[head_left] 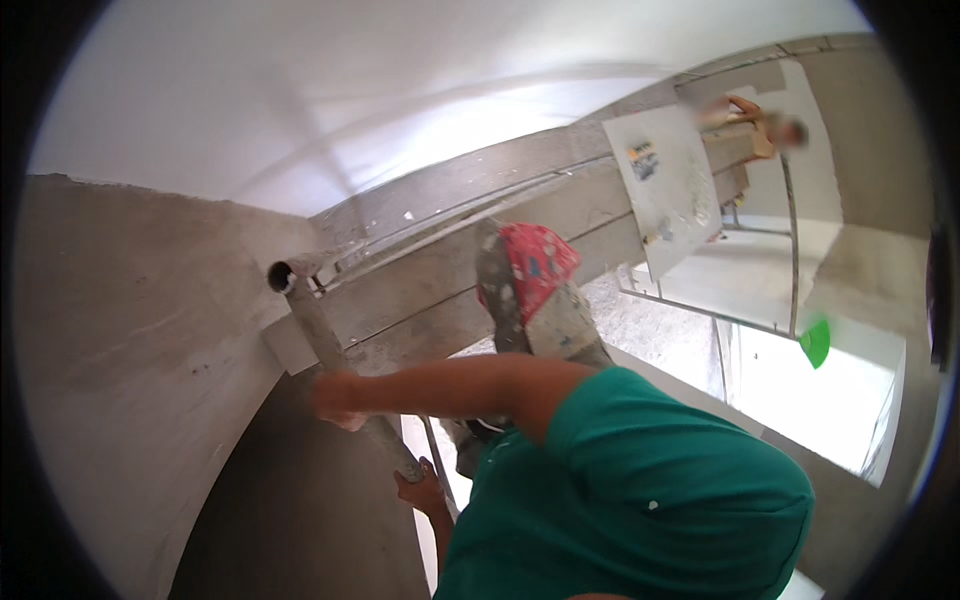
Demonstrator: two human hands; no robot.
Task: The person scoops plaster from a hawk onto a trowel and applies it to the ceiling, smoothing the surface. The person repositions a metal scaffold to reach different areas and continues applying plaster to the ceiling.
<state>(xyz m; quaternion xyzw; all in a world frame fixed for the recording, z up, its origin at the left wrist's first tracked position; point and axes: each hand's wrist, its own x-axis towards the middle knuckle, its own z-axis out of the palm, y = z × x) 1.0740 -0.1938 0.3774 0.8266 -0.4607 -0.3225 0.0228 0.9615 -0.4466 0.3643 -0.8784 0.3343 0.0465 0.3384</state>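
Left hand (338,397) wraps the grey scaffold tube (330,345); right hand (420,492) grips the thin rod (436,455) just below; plank (480,265) above.

Scaffold pipe (335,345) and plank (450,270) crowd the wall (130,330).

Green short-sleeved shirt (640,490), bare forearms, red plaster-spattered shoe (535,270).

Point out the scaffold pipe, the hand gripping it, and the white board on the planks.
scaffold pipe (310,310), head view, upper shaft below its open end
left hand (335,398), head view, knuckles wrapped on the pipe
white board (672,190), head view, its flat face
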